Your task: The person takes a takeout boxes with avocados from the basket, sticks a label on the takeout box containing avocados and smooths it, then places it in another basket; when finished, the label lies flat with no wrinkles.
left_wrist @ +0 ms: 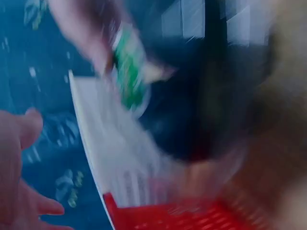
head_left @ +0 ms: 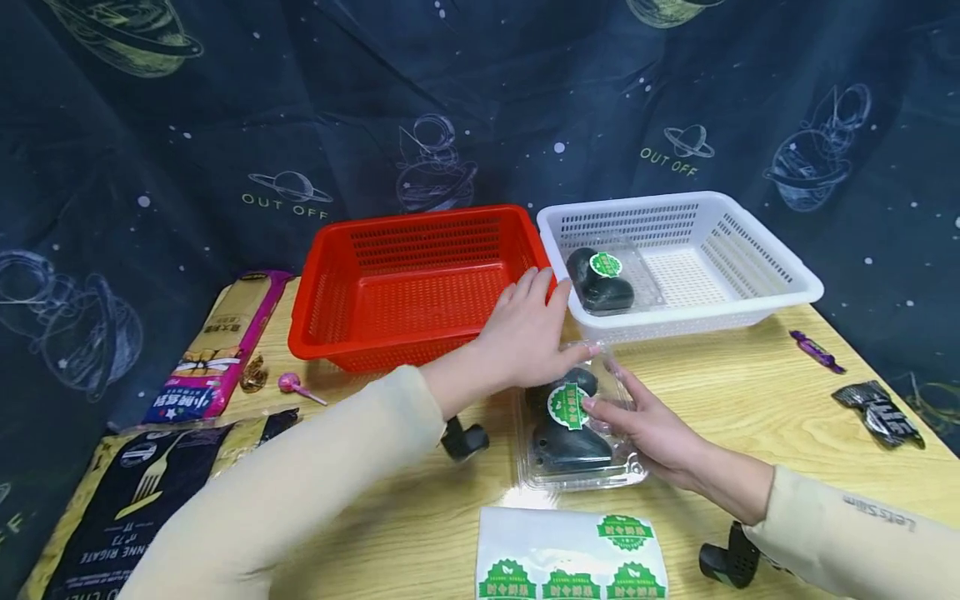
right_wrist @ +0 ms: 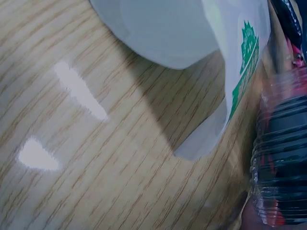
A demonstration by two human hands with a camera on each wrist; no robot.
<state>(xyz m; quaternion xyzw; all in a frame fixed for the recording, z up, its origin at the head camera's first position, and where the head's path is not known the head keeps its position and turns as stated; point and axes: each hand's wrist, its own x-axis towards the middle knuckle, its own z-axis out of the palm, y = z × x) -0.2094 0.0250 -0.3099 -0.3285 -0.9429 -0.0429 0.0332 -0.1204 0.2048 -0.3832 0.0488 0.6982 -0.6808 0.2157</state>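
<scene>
A clear plastic clamshell box (head_left: 532,477) sits on the table in the middle of the head view. Dark, smooth rounded items (head_left: 573,450) show through its lid, and a round green-and-white sticker (head_left: 567,406) is on top. My right hand (head_left: 667,433) grips the box by its right side, thumb on the lid at the sticker's edge. My left hand (head_left: 525,337) is over the far end of the box, fingers extended toward the baskets, thumb near the box's far edge. Motion blurs the left wrist view. Ribbed box wall (right_wrist: 280,158) fills the right of the right wrist view.
Behind are a red basket (head_left: 420,346) and a white basket (head_left: 697,312); the white one holds another stickered box (head_left: 637,279). A sticker sheet (head_left: 551,533) lies in front. Food bags (head_left: 225,333) and a lollipop (head_left: 288,382) lie left, wrapped sweets (head_left: 877,412) right.
</scene>
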